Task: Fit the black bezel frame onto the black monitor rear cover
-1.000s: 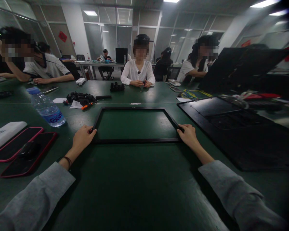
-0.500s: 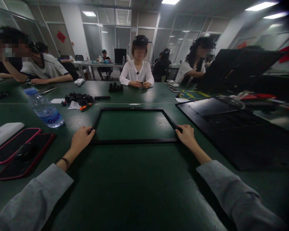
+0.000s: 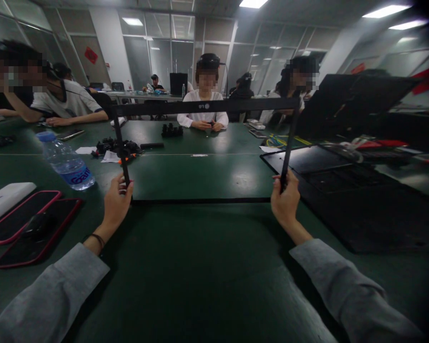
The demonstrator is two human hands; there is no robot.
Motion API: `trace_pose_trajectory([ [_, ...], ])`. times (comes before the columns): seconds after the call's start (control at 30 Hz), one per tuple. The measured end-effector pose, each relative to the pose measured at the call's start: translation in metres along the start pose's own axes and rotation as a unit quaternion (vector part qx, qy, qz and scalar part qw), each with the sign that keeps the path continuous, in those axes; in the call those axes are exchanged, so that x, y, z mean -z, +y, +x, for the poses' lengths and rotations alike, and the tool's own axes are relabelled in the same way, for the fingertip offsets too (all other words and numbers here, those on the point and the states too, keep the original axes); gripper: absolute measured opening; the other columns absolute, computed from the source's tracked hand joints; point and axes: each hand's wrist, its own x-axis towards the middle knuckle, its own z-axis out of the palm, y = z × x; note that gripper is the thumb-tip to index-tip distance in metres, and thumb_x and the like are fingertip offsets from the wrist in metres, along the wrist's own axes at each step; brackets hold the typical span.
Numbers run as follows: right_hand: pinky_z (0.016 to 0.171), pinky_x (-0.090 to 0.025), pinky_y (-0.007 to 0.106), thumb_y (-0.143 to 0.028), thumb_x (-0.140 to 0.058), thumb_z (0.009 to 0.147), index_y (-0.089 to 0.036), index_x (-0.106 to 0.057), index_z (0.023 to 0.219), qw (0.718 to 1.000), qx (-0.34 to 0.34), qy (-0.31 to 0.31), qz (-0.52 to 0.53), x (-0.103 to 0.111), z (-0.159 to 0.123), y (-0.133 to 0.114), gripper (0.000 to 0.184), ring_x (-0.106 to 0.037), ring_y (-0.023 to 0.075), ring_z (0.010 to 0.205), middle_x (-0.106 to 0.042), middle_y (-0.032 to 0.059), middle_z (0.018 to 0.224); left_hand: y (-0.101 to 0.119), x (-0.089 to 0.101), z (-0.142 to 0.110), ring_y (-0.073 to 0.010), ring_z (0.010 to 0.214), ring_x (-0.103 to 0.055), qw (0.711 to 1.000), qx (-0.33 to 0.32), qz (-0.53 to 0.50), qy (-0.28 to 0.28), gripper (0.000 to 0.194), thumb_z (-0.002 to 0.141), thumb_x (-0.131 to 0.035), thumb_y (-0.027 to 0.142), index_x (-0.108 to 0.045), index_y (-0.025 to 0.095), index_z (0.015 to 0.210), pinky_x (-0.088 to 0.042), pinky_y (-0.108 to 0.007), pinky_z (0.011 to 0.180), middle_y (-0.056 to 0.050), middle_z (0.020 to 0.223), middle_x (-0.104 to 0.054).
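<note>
- Left hand (image 3: 116,202) and right hand (image 3: 286,202): fingers closed on opposite sides of black LG monitor bezel (image 3: 171,108).
- Step, judged: holding it roughly upright.
- Next move calls for even grip.

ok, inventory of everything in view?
Frame: 1, black, held between both hands
Table: 1, green, below the frame
Near bottle: 1, clear with blue cap, left
Slabs: 2, dark with pink-red edges, left
Rounded object: 1, black, on the nearer slab
Flat case: 1, white, far left
Parts pile: 1, black with orange, beyond left hand
Block: 1, black, beyond the frame
Flat panel: 1, black, right
Raised panel: 1, black, beyond flat panel
Cables: several, yellow-green, right
Clutter: uncounted, mixed, right rear
People: at least five, mixed clothing, around the room
Ceiling lights: several, white, overhead
Sleeves: 2, grey, lower corners
Left hand: 1, bare, frame's left side
Right hand: 1, bare, frame's right side
</note>
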Motion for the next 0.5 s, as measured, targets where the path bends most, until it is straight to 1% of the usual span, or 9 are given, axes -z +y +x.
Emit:
trace_pose_trajectory([
  [0.03, 0.105, -0.047, 0.048, -0.040, -0.038, 0.101, -0.013, -0.040, 0.149, 1.000, -0.001, 0.002, 0.007, -0.001, 0.000, 0.000, 0.054, -0.063, 0.0287, 0.115, -0.067, 0.0167, 0.121, 0.000, 0.000, 0.000, -0.0185, 0.090, -0.070, 1.000, -0.005, -0.013, 0.011, 0.053, 0.094, -0.059, 0.045, -0.050, 0.021, 0.141, -0.059, -0.036, 0.084, -0.010, 0.118, -0.069],
  [0.1, 0.098, -0.051, 0.048, -0.042, -0.040, 0.100, -0.014, -0.040, 0.146, 1.000, -0.012, -0.009, 0.021, -0.004, -0.001, 0.004, 0.054, -0.067, 0.0277, 0.104, -0.069, 0.0149, 0.115, -0.001, -0.002, 0.001, -0.0198, 0.092, -0.071, 0.999, -0.020, -0.025, 0.027, 0.052, 0.092, -0.062, 0.043, -0.050, 0.021, 0.138, -0.059, -0.037, 0.085, -0.008, 0.113, -0.070],
  [0.17, 0.093, -0.053, 0.047, -0.043, -0.042, 0.099, -0.014, -0.043, 0.143, 0.999, -0.033, -0.031, 0.028, -0.009, -0.002, 0.011, 0.052, -0.068, 0.0271, 0.095, -0.070, 0.0137, 0.110, -0.001, -0.003, 0.001, -0.0207, 0.094, -0.071, 0.999, -0.029, -0.028, 0.026, 0.051, 0.092, -0.063, 0.042, -0.051, 0.022, 0.137, -0.059, -0.038, 0.085, -0.008, 0.111, -0.071],
  [0.23, 0.090, -0.053, 0.046, -0.042, -0.043, 0.099, -0.014, -0.043, 0.142, 0.997, -0.052, -0.049, 0.029, -0.012, -0.003, 0.017, 0.052, -0.069, 0.0275, 0.093, -0.072, 0.0135, 0.106, 0.000, -0.003, 0.001, -0.0211, 0.094, -0.071, 0.999, -0.027, -0.028, 0.018, 0.051, 0.092, -0.062, 0.041, -0.050, 0.022, 0.138, -0.059, -0.039, 0.086, -0.008, 0.110, -0.071],
  [0.3, 0.089, -0.053, 0.046, -0.042, -0.043, 0.098, -0.013, -0.040, 0.145, 0.995, -0.061, -0.069, 0.029, -0.015, -0.004, 0.022, 0.055, -0.070, 0.0282, 0.091, -0.072, 0.0139, 0.105, 0.001, -0.003, 0.000, -0.0213, 0.092, -0.071, 1.000, -0.021, -0.020, -0.002, 0.056, 0.092, -0.062, 0.041, -0.047, 0.022, 0.142, -0.059, -0.041, 0.087, -0.009, 0.112, -0.071],
  [0.37, 0.087, -0.053, 0.046, -0.042, -0.042, 0.098, -0.013, -0.040, 0.145, 0.993, -0.067, -0.094, 0.025, -0.017, -0.004, 0.026, 0.055, -0.070, 0.0286, 0.090, -0.073, 0.0141, 0.104, 0.001, -0.003, 0.000, -0.0218, 0.092, -0.070, 0.999, -0.018, -0.007, -0.033, 0.060, 0.092, -0.061, 0.040, -0.043, 0.022, 0.146, -0.058, -0.042, 0.087, -0.009, 0.116, -0.070],
  [0.43, 0.086, -0.053, 0.045, -0.043, -0.042, 0.098, -0.015, -0.044, 0.141, 0.990, -0.076, -0.119, 0.024, -0.017, -0.004, 0.029, 0.052, -0.070, 0.0283, 0.088, -0.073, 0.0131, 0.101, 0.001, -0.003, 0.001, -0.0221, 0.093, -0.070, 0.997, -0.018, 0.008, -0.068, 0.060, 0.093, -0.058, 0.038, -0.042, 0.021, 0.148, -0.058, -0.042, 0.088, -0.010, 0.119, -0.070],
  [0.5, 0.085, -0.053, 0.043, -0.044, -0.043, 0.097, -0.017, -0.051, 0.134, 0.987, -0.082, -0.137, 0.029, -0.016, -0.004, 0.028, 0.047, -0.069, 0.0274, 0.084, -0.073, 0.0117, 0.097, 0.000, -0.002, 0.001, -0.0222, 0.094, -0.069, 0.995, -0.021, 0.025, -0.090, 0.056, 0.094, -0.054, 0.037, -0.046, 0.021, 0.147, -0.057, -0.041, 0.087, -0.009, 0.118, -0.070],
])
